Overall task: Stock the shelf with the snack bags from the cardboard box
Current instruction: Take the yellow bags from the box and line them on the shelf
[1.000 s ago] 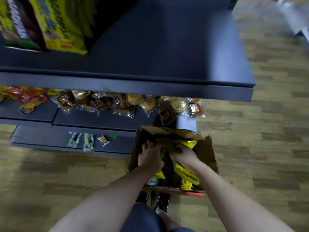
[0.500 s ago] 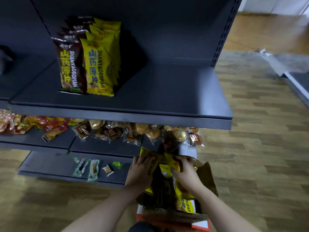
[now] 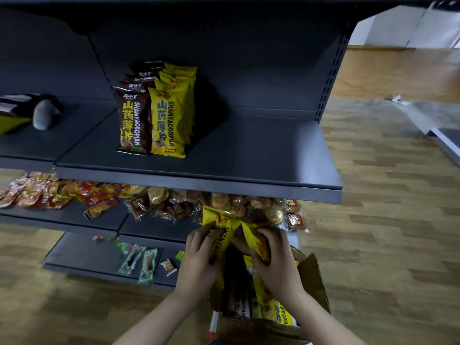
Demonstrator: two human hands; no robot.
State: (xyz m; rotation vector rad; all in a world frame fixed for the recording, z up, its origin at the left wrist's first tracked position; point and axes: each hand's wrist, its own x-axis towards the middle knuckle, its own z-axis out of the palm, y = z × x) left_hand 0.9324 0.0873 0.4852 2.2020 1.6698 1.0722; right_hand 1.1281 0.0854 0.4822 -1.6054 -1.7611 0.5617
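while both hands close on yellow snack bags just above the cardboard box (image 3: 313,282), left hand (image 3: 199,257) on one yellow bag (image 3: 219,226), right hand (image 3: 276,260) on another yellow bag (image 3: 254,239), the shelf (image 3: 249,155) row of yellow bags (image 3: 169,120) lies far and left, long axes upright.

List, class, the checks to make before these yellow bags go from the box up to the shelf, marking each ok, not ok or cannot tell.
1. Left hand has a grip on a yellow bag: ok.
2. Right hand holds a second yellow bag: ok.
3. Bags lifted above the cardboard box: ok.
4. Bare space on the shelf right of the yellow row: ok.
5. How many bags each hand holds: cannot tell.
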